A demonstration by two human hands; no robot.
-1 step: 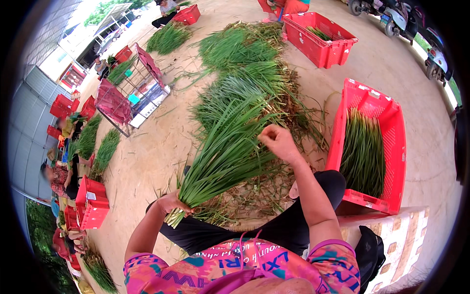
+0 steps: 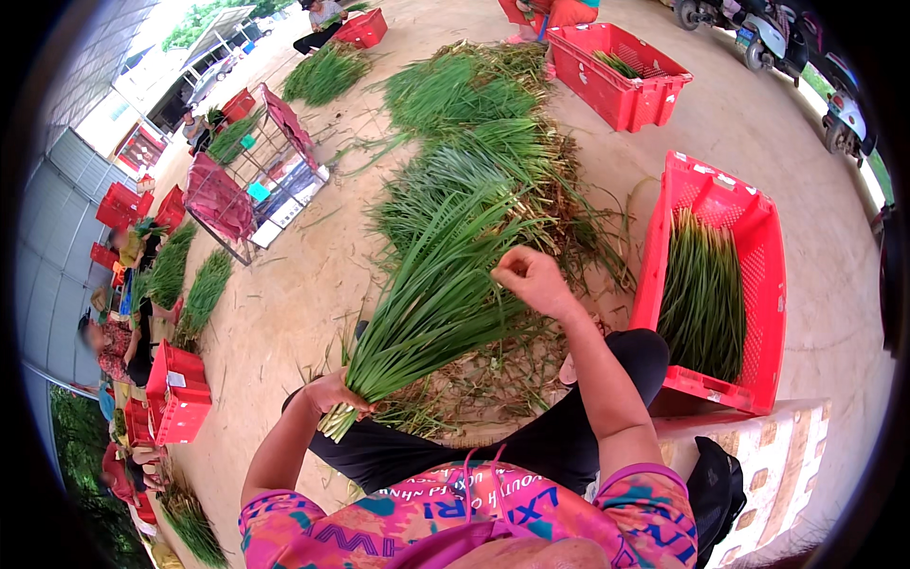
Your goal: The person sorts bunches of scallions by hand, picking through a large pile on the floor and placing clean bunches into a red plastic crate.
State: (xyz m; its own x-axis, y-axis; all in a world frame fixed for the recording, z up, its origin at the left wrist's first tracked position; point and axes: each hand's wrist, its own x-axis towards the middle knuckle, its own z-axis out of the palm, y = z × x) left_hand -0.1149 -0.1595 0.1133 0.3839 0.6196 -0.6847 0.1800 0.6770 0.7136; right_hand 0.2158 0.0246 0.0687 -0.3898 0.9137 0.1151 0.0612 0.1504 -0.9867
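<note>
My left hand [image 2: 341, 391] is wrapped around the pale stem ends of a thick bunch of garlic chives [image 2: 427, 303]. The long green leaves fan up and away to the right, over my lap and the ground. Close to the leaves' right edge is my right hand [image 2: 538, 283], its thumb and fingers pinched together. Whatever lies between those fingertips is too small to make out. Beyond the bunch a long heap of loose chives [image 2: 460, 90] stretches away, its root ends brown and dry along the right side.
At my right stands a red crate [image 2: 773, 284] with chives [image 2: 701, 303] laid in it, beside a white patterned box [image 2: 773, 474]. Another red crate [image 2: 592, 81] is farther off. A metal frame [image 2: 254, 194] with dark red cloth stands left. People and scooters [image 2: 758, 38] are around the edges.
My right hand has shifted slightly left and down along the edge of the leaves. The left hand keeps its hold on the bunch.
</note>
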